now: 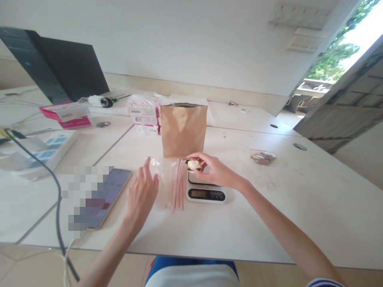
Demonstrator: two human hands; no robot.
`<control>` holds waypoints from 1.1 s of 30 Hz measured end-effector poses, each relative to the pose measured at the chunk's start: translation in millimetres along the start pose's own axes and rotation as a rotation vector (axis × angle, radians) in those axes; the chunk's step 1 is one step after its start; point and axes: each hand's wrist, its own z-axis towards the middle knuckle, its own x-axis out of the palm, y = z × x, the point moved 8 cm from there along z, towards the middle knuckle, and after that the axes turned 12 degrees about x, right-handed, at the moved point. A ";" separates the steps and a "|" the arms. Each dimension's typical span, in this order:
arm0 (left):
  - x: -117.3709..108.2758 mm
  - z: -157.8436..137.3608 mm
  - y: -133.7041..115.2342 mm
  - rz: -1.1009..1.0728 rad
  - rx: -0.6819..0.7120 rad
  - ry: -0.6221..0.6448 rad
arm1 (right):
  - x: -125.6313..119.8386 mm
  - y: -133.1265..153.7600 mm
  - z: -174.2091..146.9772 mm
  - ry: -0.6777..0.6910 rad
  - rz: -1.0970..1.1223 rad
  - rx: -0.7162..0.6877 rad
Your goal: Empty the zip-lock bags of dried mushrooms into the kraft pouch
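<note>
My right hand (214, 171) is closed around some pale, brown-edged dried pieces (194, 164), their kind unclear. It is over a small white digital kitchen scale (206, 195), hiding part of the weighing plate. Left of the scale lie clear zip bags (178, 191) with red seal lines. My left hand (142, 195) is open beside them, fingers spread, near a crumpled clear plastic bag (157, 167). Behind the scale stands an upright brown kraft paper pouch (184, 131) with its top open; what is inside cannot be seen.
A filled clear bag of brown pieces (263, 157) lies to the right. On the left are a phone (110, 195), a power strip (56, 149) and a dark cable (58, 203). Wrapped boxes (145, 115), pink-white boxes (67, 113) and a black computer case (60, 67) stand farther back.
</note>
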 end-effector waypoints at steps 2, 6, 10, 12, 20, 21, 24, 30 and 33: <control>1.9 1.7 -14.5 0.221 0.188 -0.001 | -13.3 0.0 0.8 -0.073 -0.015 -0.022; 38.4 0.9 -31.3 0.186 0.555 0.292 | -66.8 16.4 15.2 -0.399 0.005 -0.166; 66.0 -13.9 -35.1 0.127 0.751 0.532 | -114.5 33.5 49.8 -0.735 -0.070 -0.299; 68.2 -23.4 -39.1 0.117 0.845 0.546 | -118.9 37.5 76.1 -0.733 -0.153 -0.307; 72.4 -37.0 -22.9 -0.013 0.674 0.509 | -99.2 45.2 120.2 -0.526 -0.326 -0.329; 73.3 -37.3 -21.3 -0.016 0.658 0.510 | -98.3 44.3 121.1 -0.510 -0.320 -0.328; 75.3 -38.0 -19.0 -0.009 0.629 0.536 | -93.2 40.4 123.9 -0.468 -0.338 -0.326; 73.7 -38.7 -23.2 0.044 0.652 0.518 | -85.1 42.0 113.5 -0.556 -0.482 -0.321; 73.4 -38.8 -23.6 0.062 0.648 0.498 | -104.2 26.8 86.4 -0.707 -0.442 -0.310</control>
